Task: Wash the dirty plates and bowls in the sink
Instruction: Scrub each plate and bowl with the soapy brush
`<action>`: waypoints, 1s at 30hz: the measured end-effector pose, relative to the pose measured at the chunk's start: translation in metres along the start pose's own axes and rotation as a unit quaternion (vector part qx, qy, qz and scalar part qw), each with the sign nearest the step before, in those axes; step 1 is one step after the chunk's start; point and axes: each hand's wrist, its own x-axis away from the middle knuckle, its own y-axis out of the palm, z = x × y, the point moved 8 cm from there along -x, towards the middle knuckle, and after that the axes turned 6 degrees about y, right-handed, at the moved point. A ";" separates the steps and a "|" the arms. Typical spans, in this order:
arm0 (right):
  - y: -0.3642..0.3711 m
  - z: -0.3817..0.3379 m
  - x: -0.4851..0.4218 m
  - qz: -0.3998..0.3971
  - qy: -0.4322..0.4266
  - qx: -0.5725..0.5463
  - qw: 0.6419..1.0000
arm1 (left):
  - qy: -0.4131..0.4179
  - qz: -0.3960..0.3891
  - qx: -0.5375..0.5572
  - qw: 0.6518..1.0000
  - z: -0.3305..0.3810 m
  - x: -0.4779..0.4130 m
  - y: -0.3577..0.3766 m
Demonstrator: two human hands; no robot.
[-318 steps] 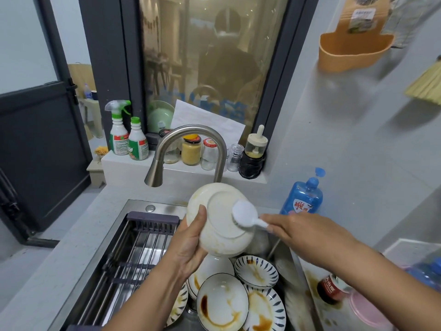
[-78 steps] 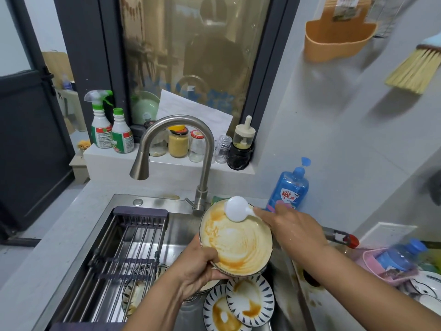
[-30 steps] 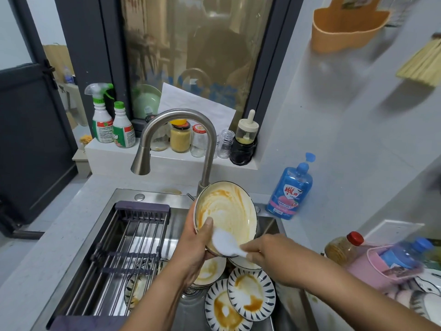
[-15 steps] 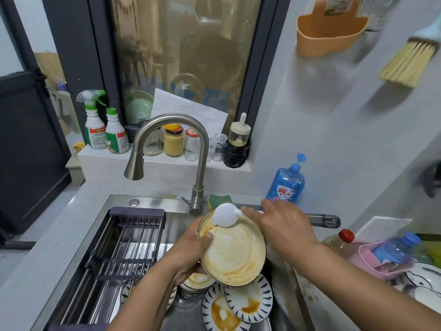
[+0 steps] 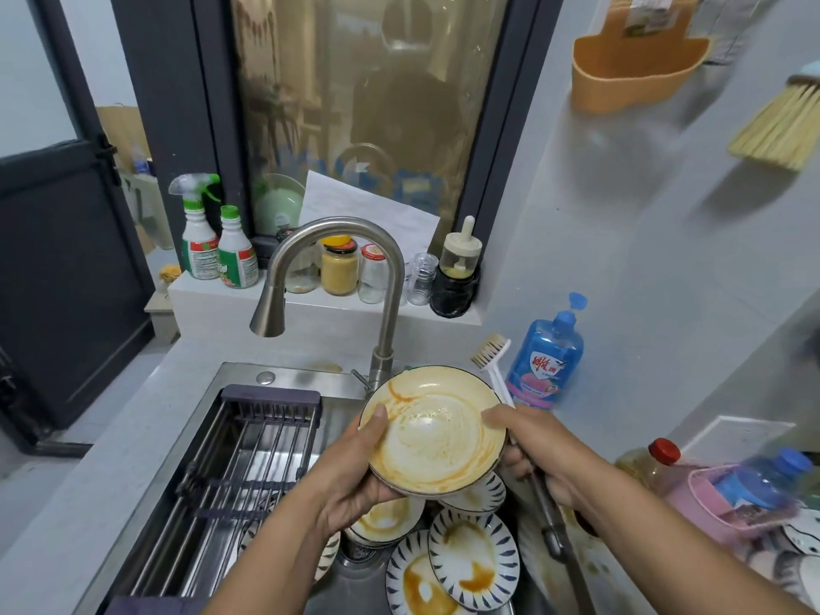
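Our brush [image 5: 491, 353], scrubbing the far rim of the bowl [image 5: 437, 437] a moment ago, has lifted off and now stands bristles-up just beyond our right fingers [image 5: 520, 463]. They curl round its handle while the thumb steadies the bowl's edge, so we judge we are turning it. Our left fingers [image 5: 375, 430] grip the opposite rim above the plates [image 5: 470, 565], and orange streaks still ring the bowl's wall, with suds in the middle.
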 end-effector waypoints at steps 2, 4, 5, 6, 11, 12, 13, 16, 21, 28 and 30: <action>0.002 0.002 -0.004 0.006 0.023 -0.043 0.999 | 0.061 0.005 -0.113 0.992 0.010 0.001 -0.002; 0.002 0.002 -0.005 0.021 0.041 -0.069 0.997 | 0.166 -0.027 -0.303 0.938 0.029 0.009 0.005; 0.002 0.002 -0.006 0.026 0.046 -0.073 0.996 | 0.211 -0.062 -0.386 0.896 0.036 0.015 0.015; 0.001 0.003 -0.006 0.028 0.051 -0.071 0.996 | 0.236 -0.098 -0.465 0.848 0.037 0.019 0.024; 0.007 0.004 -0.006 0.031 0.080 -0.065 0.994 | 0.311 -0.154 -0.687 0.639 0.016 0.027 0.066; 0.010 0.002 -0.005 0.028 0.077 -0.045 0.996 | 0.330 -0.138 -0.684 0.635 0.015 0.026 0.069; 0.011 -0.003 -0.003 0.025 0.071 -0.015 0.997 | 0.338 -0.119 -0.666 0.654 0.017 0.023 0.068; 0.007 -0.024 0.009 0.026 0.016 0.116 0.993 | 0.273 -0.047 -0.543 0.793 0.025 0.010 0.046; 0.005 -0.074 0.053 0.025 -0.234 0.411 0.881 | 0.180 0.018 -0.307 0.934 0.025 -0.007 0.010; 0.034 -0.076 0.079 0.061 -0.320 0.679 0.658 | 0.169 0.000 -0.262 0.950 0.023 -0.009 0.016; 0.013 -0.085 0.066 0.082 -0.287 0.656 0.693 | 0.175 -0.003 -0.273 0.946 0.025 -0.006 0.014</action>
